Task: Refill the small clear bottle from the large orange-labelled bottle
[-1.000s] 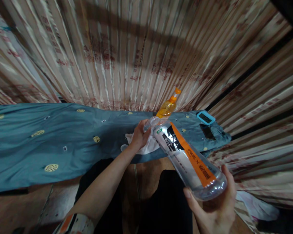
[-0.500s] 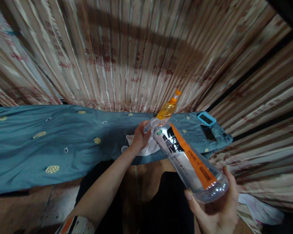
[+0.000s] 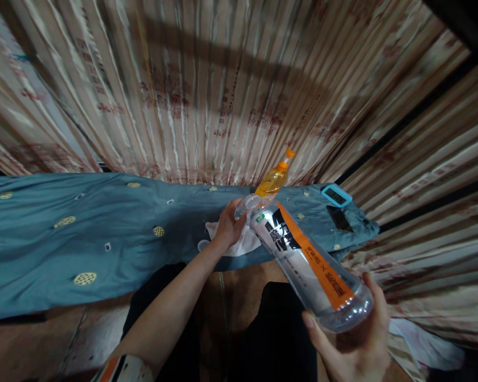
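My right hand (image 3: 352, 331) is closed around the base of a large clear plastic bottle (image 3: 310, 265) with an orange, white and black label. The bottle is tilted, its neck pointing up and left. My left hand (image 3: 230, 225) grips a small clear plastic container (image 3: 245, 207) right at the bottle's neck; whether the two touch, I cannot tell. Behind them an orange bottle with a pump top (image 3: 273, 180) stands on the cloth-covered surface. A white cloth (image 3: 241, 244) lies beneath my left hand, with a small clear cap-like piece (image 3: 203, 245) at its left edge.
A teal sheet with yellow pineapple prints (image 3: 123, 239) covers the long surface. At its right end lie a blue-framed digital clock (image 3: 336, 195) and a dark phone (image 3: 340, 218). Patterned curtains (image 3: 207, 95) hang behind and to the right. My knees are below the near edge.
Almost nothing differs. Both hands keep their holds on the bottle and the small container, and the view has shifted very slightly.
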Tool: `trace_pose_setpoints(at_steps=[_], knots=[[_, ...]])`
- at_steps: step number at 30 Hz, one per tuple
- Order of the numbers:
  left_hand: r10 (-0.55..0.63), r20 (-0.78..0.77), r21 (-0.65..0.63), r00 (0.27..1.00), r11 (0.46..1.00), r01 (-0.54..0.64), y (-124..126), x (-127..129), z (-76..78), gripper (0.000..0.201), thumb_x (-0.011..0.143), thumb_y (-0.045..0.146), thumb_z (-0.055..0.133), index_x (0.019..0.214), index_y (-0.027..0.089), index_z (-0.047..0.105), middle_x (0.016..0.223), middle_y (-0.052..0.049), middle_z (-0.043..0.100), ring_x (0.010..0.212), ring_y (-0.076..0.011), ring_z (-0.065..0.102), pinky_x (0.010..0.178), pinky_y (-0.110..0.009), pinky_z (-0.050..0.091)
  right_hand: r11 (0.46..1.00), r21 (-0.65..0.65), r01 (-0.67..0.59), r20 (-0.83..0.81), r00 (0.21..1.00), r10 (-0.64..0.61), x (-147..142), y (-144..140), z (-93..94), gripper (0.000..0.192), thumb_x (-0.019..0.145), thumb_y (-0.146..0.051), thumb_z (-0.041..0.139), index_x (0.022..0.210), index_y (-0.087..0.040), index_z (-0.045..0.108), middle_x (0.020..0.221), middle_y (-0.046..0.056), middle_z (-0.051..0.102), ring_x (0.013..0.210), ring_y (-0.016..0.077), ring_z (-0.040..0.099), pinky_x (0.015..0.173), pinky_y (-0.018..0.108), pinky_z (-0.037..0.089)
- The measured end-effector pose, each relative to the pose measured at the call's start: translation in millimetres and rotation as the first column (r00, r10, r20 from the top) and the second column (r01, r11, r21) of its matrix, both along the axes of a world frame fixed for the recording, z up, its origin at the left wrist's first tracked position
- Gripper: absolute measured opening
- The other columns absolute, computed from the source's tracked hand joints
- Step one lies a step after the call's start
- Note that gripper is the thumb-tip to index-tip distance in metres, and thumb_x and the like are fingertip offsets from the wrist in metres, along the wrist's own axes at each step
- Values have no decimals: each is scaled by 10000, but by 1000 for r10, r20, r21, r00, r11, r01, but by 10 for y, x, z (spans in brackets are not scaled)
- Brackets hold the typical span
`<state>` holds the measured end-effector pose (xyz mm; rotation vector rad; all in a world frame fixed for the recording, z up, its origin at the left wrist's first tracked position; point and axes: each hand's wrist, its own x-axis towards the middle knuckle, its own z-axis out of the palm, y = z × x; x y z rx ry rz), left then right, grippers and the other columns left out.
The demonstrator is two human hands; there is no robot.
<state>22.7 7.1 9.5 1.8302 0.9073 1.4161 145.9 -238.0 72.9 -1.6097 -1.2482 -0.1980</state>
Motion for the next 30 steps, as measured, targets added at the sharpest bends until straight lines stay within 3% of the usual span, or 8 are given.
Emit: trace_pose_setpoints(at_steps=[7, 20, 30], knots=[[3, -10, -13, 1000, 1000, -4, 2, 3, -8, 255, 866, 308, 549, 1066, 160, 607, 1074, -100, 689, 1011, -235, 639, 915, -387, 503, 1000, 12, 12, 15, 1000, -12, 5, -6, -10, 992, 626, -357, 802, 1476, -237, 306, 1429, 130, 418, 1131, 240, 559, 729, 286, 553], [-1, -14, -3, 1000, 1000, 1, -9, -10, 16, 255, 871, 316, 543, 1065, 162, 606, 1060, -103, 687, 987, -235, 642, 892, -385, 505, 1000, 5, -2, -31, 1000, 2, 14, -14, -30, 1018, 624, -349, 814, 1484, -229, 283, 1467, 135, 379, 1113, 230, 573, 730, 263, 543], [2, -30, -22, 1000, 1000, -2, -10, -6, -1, 259, 864, 287, 550, 1089, 166, 591, 1099, -106, 680, 1020, -233, 636, 911, -376, 498, 1000, -14, 8, -30, 1000, -8, 26, -27, -29, 1009, 619, -359, 813, 1479, -231, 300, 1383, 137, 463, 1094, 243, 576, 772, 313, 543]])
